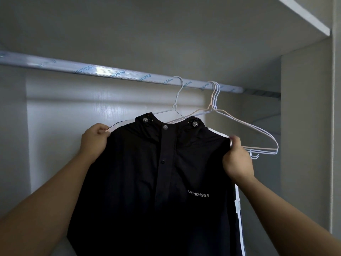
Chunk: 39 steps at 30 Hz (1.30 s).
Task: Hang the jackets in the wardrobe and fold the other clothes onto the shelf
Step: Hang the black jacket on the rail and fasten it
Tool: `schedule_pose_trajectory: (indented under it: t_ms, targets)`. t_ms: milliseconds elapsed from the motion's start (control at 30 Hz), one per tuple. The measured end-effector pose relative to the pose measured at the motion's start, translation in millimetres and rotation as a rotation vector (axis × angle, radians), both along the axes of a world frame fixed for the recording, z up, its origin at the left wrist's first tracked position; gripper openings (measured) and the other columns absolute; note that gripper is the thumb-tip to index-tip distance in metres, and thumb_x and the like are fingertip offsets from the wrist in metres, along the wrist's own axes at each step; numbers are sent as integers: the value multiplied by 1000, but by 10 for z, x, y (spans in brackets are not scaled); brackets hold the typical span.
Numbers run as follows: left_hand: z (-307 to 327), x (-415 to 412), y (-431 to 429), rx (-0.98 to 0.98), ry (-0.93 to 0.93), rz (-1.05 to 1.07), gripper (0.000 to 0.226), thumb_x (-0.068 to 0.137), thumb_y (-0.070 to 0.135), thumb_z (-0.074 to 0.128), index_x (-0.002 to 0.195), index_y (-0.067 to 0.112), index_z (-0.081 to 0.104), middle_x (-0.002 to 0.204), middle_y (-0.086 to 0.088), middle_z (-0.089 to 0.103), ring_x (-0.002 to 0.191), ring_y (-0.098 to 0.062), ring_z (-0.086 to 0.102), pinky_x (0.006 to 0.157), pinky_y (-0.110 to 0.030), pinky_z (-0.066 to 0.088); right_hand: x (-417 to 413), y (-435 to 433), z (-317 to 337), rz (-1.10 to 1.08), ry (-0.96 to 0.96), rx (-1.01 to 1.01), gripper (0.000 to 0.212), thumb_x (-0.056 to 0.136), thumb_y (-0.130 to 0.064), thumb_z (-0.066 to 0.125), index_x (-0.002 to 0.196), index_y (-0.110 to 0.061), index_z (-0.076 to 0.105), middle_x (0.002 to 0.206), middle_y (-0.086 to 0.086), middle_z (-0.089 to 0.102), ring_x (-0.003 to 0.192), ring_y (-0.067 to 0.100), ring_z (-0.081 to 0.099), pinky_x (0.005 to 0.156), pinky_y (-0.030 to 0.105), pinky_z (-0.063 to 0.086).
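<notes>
A black jacket [147, 172] with round silver snaps and small white letters on the chest hangs on a thin white wire hanger [178, 100]. The hook of this hanger sits over the long shiny metal rod [110, 72] inside the white wardrobe [64, 111]. So the jacket is up on the rod, in the middle of the view, with its front facing the person. A white stripe runs down its side on the right.

The left hand [95, 139] is at the jacket's shoulder on the left. Its grip is closed tight: the fingers and thumb pinch the edge of the cloth where the hanger's end pokes out. The right hand [238, 157] is at the other shoulder. Its grip is closed too, with the fingers curled around the cloth at the shoulder's corner. Both bare arms reach up from below.

Just to the right of the jacket, a bunch of empty wire hangers [258, 133], white and pale pink, hang together on the same rod. Their hooks are near the jacket's hanger but apart from it. A white shelf [304, 17] sits up high at the top right.
</notes>
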<state>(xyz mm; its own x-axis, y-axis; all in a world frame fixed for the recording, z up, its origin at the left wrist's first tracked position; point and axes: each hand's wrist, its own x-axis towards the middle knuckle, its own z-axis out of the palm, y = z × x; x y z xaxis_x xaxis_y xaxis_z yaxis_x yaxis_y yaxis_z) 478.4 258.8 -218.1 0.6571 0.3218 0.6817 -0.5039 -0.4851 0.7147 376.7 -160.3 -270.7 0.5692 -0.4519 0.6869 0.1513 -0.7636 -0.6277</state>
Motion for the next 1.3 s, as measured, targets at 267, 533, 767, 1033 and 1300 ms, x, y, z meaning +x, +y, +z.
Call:
schedule_pose_trajectory:
  t_ms: [267, 533, 767, 1033, 1300]
  targets:
    - [136, 34, -142, 53, -144, 4, 20, 99, 16, 57, 103, 24, 74, 107, 7, 69, 103, -13, 60, 97, -31, 46, -4, -105, 141, -21, 28, -137, 44, 85, -1, 35, 122, -14, 55, 116, 19, 60, 104, 40, 56, 81, 41, 43]
    - [432, 159, -116, -69, 34, -208, 21, 98, 11, 51, 90, 16, 70, 101, -8, 69, 95, -26, 62, 91, -37, 46, 30, -88, 87, -65, 132, -192, 24, 88, 0, 34, 99, -14, 51, 104, 17, 56, 92, 39, 54, 75, 40, 41]
    - [672, -40, -210, -278, 69, -312, 14, 68, 16, 54, 57, 17, 63, 66, 0, 58, 67, -22, 53, 66, -32, 42, 92, -31, 69, -124, 225, -191, 19, 92, -5, 32, 98, -15, 47, 94, 11, 52, 86, 36, 53, 73, 41, 42]
    - [765, 5, -270, -236, 623, -410, 32, 75, 8, 44, 51, 22, 29, 50, 1, 34, 40, -17, 32, 42, -24, 30, 106, -83, 215, -91, 228, -103, 15, 93, -6, 31, 94, -9, 46, 83, 13, 52, 77, 37, 52, 70, 41, 43]
    - [798, -45, -790, 227, 192, -218, 17, 90, 8, 55, 88, 0, 70, 97, -15, 67, 91, -31, 61, 81, -37, 47, -34, -25, 506, -36, -16, -412, 26, 94, -16, 45, 110, -14, 66, 108, 16, 63, 105, 41, 57, 86, 40, 45]
